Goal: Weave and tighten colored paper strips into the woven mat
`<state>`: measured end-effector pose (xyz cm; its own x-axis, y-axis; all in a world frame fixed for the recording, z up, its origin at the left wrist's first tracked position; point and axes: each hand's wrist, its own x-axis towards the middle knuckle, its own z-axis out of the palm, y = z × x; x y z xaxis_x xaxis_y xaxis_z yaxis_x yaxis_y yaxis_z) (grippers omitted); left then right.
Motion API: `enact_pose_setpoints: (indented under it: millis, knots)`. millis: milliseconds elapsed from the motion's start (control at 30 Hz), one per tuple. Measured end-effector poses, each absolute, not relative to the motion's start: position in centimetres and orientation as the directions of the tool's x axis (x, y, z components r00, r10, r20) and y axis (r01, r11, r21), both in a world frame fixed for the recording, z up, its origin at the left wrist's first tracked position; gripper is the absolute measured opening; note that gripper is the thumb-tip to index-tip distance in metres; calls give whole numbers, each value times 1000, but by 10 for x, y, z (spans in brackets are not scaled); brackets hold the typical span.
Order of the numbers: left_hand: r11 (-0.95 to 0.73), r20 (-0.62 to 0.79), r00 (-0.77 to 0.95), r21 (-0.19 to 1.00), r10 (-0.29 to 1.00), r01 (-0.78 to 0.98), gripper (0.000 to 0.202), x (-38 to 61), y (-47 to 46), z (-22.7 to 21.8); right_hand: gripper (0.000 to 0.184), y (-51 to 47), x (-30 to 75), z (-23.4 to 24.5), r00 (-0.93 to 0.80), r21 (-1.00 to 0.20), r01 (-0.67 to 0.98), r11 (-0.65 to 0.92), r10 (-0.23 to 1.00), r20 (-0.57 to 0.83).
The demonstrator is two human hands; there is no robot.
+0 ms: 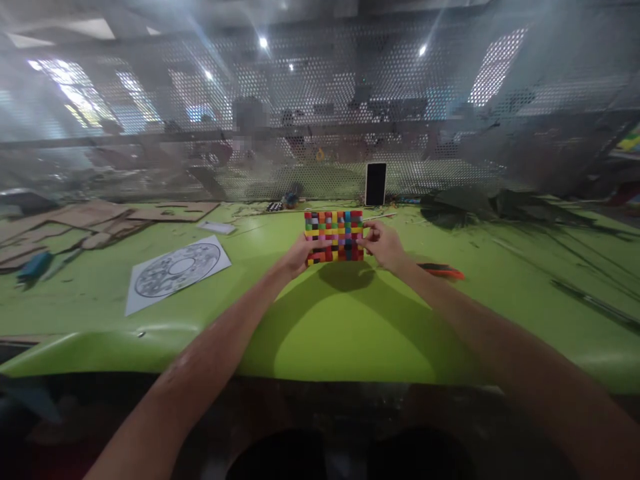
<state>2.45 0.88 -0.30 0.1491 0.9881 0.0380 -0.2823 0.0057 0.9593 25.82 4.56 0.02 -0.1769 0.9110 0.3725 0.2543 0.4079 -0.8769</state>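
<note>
Between my two hands, upright above the table, is a small rectangular woven mat of many-coloured strips in a checkered pattern. My left hand pinches its lower left side, with the thumb across the front. At the right edge, my right hand grips it between thumb and fingers. The fingers behind the mat are hidden. Its shadow falls on the green tabletop just below. Close to my right forearm lies a red-orange and black tool, perhaps a cutter.
A sheet with a printed circular pattern lies on the left. Beyond it are cut cardboard pieces and a blue object. A dark tablet-like panel stands before the perforated metal screen. Dark leaves and thin stems lie right.
</note>
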Motion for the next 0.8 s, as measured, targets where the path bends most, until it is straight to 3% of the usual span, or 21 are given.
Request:
enact_pose_setpoints:
  millis: [100,300,467,667,800]
  knots:
    - [7,28,126,962,992,-271,41,23,10,-3,36,45,260,2,-193,-923,218,317,941,277]
    - [54,-7,161,957,987,-286,34,23,11,-3,24,42,262,6,-372,-995,95,-22,927,-56]
    - [64,-14,153,943,988,-327,37,24,10,-2,27,45,261,1,-307,-996,77,33,952,8]
    - [95,-56,143,957,988,-275,21,32,3,3,23,48,256,-2,-251,-1000,27,6,968,-1]
    - [5,27,128,970,991,-241,34,36,5,-1,21,43,252,0,-212,-1000,13,9,977,6]
